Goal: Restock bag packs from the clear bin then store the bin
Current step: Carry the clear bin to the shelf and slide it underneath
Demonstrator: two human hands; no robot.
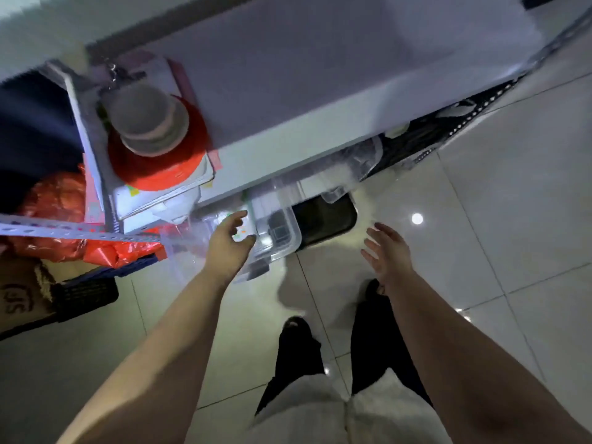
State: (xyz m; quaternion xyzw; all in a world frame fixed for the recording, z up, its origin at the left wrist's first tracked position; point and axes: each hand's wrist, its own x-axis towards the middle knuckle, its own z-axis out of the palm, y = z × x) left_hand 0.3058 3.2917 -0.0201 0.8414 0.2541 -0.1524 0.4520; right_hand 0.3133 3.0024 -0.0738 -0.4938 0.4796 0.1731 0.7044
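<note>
Head view, steeply downward, motion-blurred. Clear bin (282,225) sits on the tiled floor (480,219) at frame centre. Its far end is tucked under the white shelf's (288,91) front edge and its near corner juts toward 6 o'clock. Contents too blurred to tell.

Left hand (229,243) over the bin's near-left rim, fingers loosely bent, gripping nothing; contact unclear. Right hand (389,251) at 3 o'clock of the bin, apart from it, fingers spread, empty.

Dark tray (326,219) just beside the bin at 2 o'clock. Perforated rail (64,230) and red bags (54,203) crowd 9 o'clock. Open tile from 3 through 6 o'clock.
</note>
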